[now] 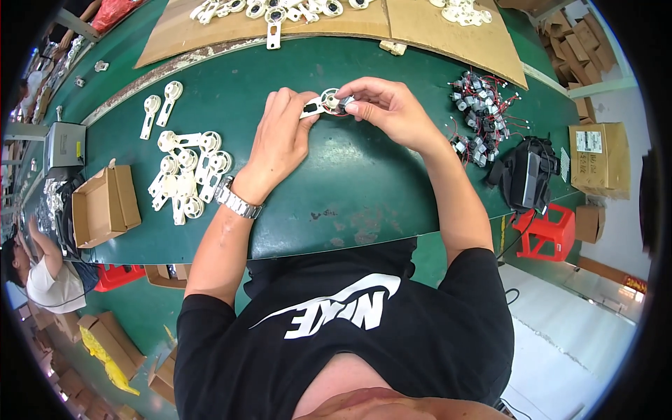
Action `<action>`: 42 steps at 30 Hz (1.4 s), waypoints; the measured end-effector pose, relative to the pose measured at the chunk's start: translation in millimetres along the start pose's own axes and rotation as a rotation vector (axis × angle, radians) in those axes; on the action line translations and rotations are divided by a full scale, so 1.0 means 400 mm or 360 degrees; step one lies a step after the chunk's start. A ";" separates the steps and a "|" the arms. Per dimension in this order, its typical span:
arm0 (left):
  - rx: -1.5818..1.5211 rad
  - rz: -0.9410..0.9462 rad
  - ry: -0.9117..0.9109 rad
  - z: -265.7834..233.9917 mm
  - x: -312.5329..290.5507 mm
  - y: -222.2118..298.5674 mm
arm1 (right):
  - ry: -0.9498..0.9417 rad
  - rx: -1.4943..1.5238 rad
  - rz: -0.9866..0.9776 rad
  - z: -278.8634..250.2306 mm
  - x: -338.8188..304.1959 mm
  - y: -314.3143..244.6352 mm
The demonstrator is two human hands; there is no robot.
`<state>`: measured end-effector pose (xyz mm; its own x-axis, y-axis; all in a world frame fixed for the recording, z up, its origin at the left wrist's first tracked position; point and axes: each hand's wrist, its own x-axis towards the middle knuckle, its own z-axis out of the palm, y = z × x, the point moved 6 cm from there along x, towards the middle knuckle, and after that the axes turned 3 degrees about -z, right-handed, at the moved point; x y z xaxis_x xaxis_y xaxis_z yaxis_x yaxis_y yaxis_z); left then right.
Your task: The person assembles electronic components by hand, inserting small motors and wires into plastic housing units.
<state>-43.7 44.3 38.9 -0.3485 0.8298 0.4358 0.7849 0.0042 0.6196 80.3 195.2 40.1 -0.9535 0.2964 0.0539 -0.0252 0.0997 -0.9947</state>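
Over the green bench top, my left hand (282, 133) grips the flat handle end of a white plastic housing (313, 107) with a round head. With thumb and fingers, my right hand (392, 112) pinches a small motor (344, 104) with a red wire at the housing's round head. Whether the motor sits fully inside cannot be made out. A pile of white housings (183, 178) lies left of my left hand, and two more housings (168, 101) lie beyond it. Right of my right hand is a heap of small motors (481, 105) with red wires.
Cardboard sheets (336, 26) at the far side carry many white parts. An empty cardboard box (106, 205) and a grey metal box (65, 148) stand at left. A black bag (526, 173), a carton (598, 159) and a red stool (547, 233) are at right. Another person (45, 273) is at far left.
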 end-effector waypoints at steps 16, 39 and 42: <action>0.0060 -0.0023 0.0065 -0.007 -0.001 -0.011 | 0.0052 -0.1474 -0.0750 0.059 -0.034 -0.109; 0.0088 0.0014 -0.0013 0.004 -0.006 0.023 | 0.0663 -0.1031 -0.0335 0.031 -0.018 -0.036; 0.0110 0.0044 -0.0036 0.007 -0.011 0.030 | 0.0791 -0.1056 -0.0162 0.027 -0.021 -0.031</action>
<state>-31.3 42.3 42.5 -0.3151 0.8425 0.4370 0.8280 0.0189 0.5604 85.2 181.2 50.9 -0.7087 0.6246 0.3281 0.2261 0.6415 -0.7330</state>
